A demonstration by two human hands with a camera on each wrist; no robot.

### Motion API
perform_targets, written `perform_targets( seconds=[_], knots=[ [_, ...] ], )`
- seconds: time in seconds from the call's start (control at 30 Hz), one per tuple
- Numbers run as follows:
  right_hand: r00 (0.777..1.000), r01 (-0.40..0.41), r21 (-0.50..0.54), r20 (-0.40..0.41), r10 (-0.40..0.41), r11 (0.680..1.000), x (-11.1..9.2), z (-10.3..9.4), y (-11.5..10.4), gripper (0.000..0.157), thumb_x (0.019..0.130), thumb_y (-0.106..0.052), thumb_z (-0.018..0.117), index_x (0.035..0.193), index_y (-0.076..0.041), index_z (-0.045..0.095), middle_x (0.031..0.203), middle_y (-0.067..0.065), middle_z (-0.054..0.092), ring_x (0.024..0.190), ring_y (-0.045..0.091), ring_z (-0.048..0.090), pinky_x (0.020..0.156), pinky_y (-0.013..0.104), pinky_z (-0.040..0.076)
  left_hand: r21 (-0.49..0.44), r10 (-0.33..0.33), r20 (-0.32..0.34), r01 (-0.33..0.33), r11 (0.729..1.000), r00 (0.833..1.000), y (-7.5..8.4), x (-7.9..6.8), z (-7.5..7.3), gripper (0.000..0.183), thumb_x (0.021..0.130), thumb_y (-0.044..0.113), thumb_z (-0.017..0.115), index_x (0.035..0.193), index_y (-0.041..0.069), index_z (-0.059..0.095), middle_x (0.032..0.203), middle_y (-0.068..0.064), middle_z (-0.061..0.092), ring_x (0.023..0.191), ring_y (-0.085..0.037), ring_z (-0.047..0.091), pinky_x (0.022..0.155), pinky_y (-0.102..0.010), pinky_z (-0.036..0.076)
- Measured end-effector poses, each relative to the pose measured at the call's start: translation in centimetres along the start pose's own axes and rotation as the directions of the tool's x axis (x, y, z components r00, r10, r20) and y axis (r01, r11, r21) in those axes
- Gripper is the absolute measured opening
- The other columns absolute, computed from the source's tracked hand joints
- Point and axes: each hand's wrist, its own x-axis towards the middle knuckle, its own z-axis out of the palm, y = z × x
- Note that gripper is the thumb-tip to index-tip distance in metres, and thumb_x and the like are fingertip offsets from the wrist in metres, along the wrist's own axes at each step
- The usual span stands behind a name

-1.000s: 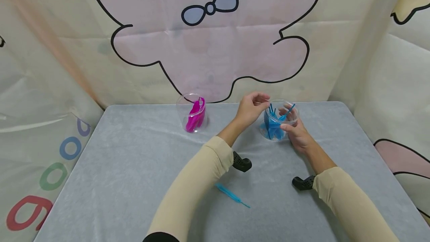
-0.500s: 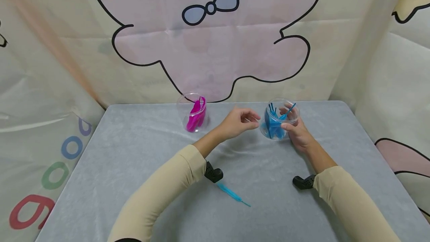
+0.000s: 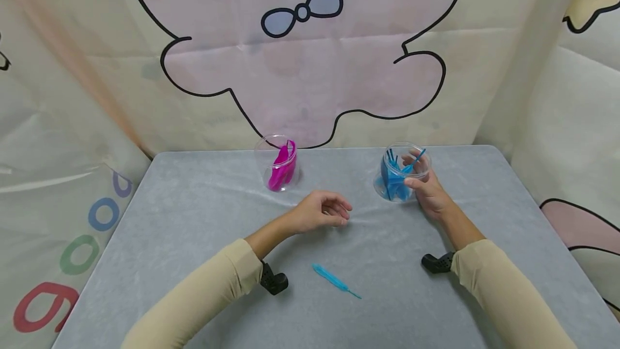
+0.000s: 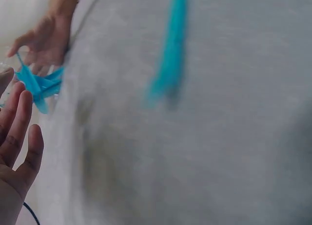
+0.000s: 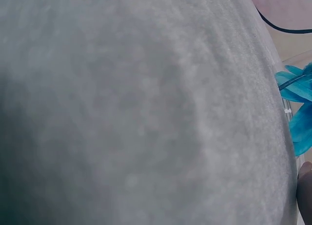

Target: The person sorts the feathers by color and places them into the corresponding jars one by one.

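On the right of the table, my right hand (image 3: pixel 428 190) grips a clear plastic cup (image 3: pixel 379 190), its thumb at the near side and fingers behind. The cup holds several blue feathers (image 3: pixel 396 182), their quills pointing up; these feathers (image 5: pixel 300 88) also show at the edge of the right wrist view. My left hand (image 3: pixel 317 211) hovers over the middle of the table with loosely bent fingers and nothing in them. Nearer the front lies a single blue feather (image 3: pixel 331 278), its quill toward the right; this feather (image 4: pixel 171 49) looks blurred in the left wrist view.
A second clear cup (image 3: pixel 263 168) with pink feathers (image 3: pixel 282 168) stands at the back left. Grey cloth covers the table (image 3: pixel 194 220). A printed curtain (image 3: pixel 300 69) hangs right behind its back edge.
My left hand has pulled back from the cup of blue feathers, toward the left and nearer to me. The right hand and both cups stay where they were.
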Motion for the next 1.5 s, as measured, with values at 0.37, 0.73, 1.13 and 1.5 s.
perform_targets(
  seconds=[0.37, 0.73, 1.13, 1.5],
  knots=[
    [1.0, 0.006, 0.007, 0.001, -0.006, 1.0, 0.2, 0.1, 0.0, 0.069, 0.093, -0.001, 0.057, 0.151, -0.023, 0.025, 0.15, 0.011, 0.028, 0.136, 0.02, 0.021, 0.114, 0.047, 0.009, 0.035, -0.045, 0.108, 0.041, 0.999, 0.993, -1.8, -4.3, 0.8, 0.029, 0.085, -0.002, 0.076, 0.113, -0.007, 0.067, 0.1, -0.018, 0.072, 0.088, -0.013, 0.068, 0.08, -0.029, 0.057],
    [1.0, 0.012, 0.014, 0.01, -0.012, 1.0, 0.0, 0.1, 0.2, 0.067, 0.093, 0.001, 0.056, 0.148, -0.025, 0.029, 0.152, 0.012, 0.027, 0.137, 0.02, 0.021, 0.115, 0.046, 0.008, 0.113, -0.077, 0.222, 0.052, 0.992, 0.972, -2.2, -5.7, 1.6, 0.033, 0.081, 0.0, 0.081, 0.111, 0.001, 0.069, 0.099, -0.009, 0.073, 0.093, -0.015, 0.068, 0.087, -0.029, 0.054],
    [1.0, -0.023, -0.02, 0.021, 0.023, 1.0, -0.3, 0.0, -0.4, 0.069, 0.095, -0.002, 0.057, 0.151, -0.023, 0.022, 0.157, 0.013, 0.021, 0.141, 0.021, 0.016, 0.118, 0.054, 0.001, 0.217, -0.101, 0.254, 0.045, 0.975, 0.962, -2.6, -6.3, 2.2, 0.036, 0.079, -0.005, 0.08, 0.111, 0.008, 0.071, 0.095, 0.006, 0.073, 0.093, -0.003, 0.065, 0.089, -0.021, 0.051],
    [0.999, -0.041, -0.029, 0.006, 0.041, 0.999, -0.2, 0.1, -0.5, 0.069, 0.095, -0.002, 0.057, 0.15, -0.025, 0.023, 0.158, 0.014, 0.019, 0.142, 0.025, 0.013, 0.117, 0.056, -0.002, 0.205, -0.088, 0.216, 0.043, 0.978, 0.972, -3.0, -6.5, 2.4, 0.031, 0.082, -0.007, 0.076, 0.108, 0.008, 0.071, 0.091, 0.008, 0.073, 0.09, -0.001, 0.065, 0.088, -0.022, 0.051]
  ],
)
